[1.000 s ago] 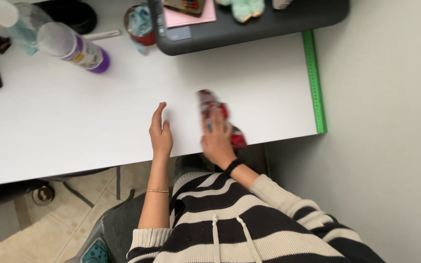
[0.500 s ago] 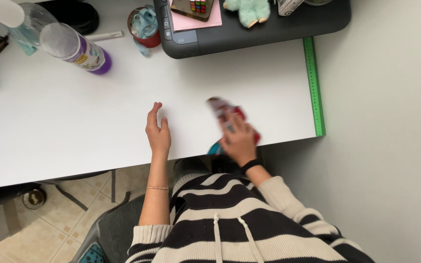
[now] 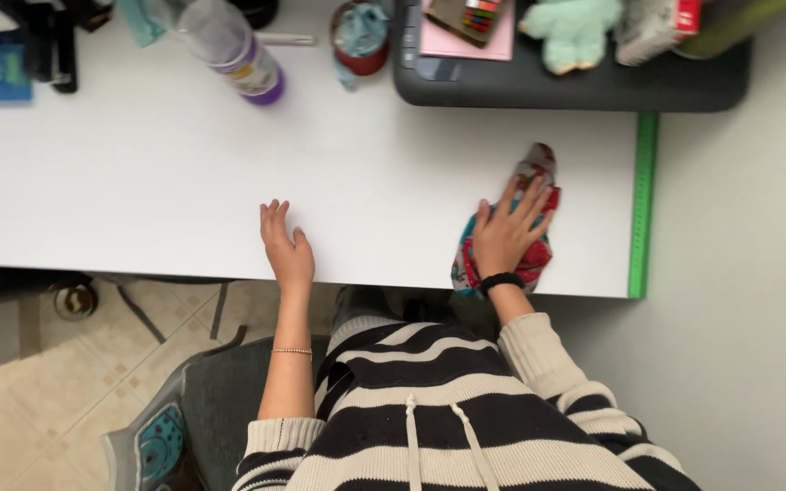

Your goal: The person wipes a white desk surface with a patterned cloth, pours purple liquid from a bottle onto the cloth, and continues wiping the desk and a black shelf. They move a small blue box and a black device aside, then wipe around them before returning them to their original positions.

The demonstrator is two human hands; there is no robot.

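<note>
Right hand (image 3: 505,238): palm down, fingers spread flat on a patterned cloth (image 3: 531,195); pressing, not clamped round it.
Left hand (image 3: 286,248): flat on white desk (image 3: 138,182) near front edge, fingers together & straight, holds nothing.
Cloth: red/teal print, bunched; lies on desk's right part, near the green ruler strip (image 3: 640,205) at the desk end.
Cloth axis: long axis runs from front edge up & away toward the dark tray (image 3: 575,86); near end overhangs desk edge below the wrist, far tip pokes out past fingertips.
Nearer hand: right, on top of it; left well apart, to the left.
Back of desk: purple-capped bottle (image 3: 234,55) lying over, red cup (image 3: 361,41).
On tray: pink pad (image 3: 466,41), mint plush toy (image 3: 570,32).
Blur: slight; cloth folds unclear.
</note>
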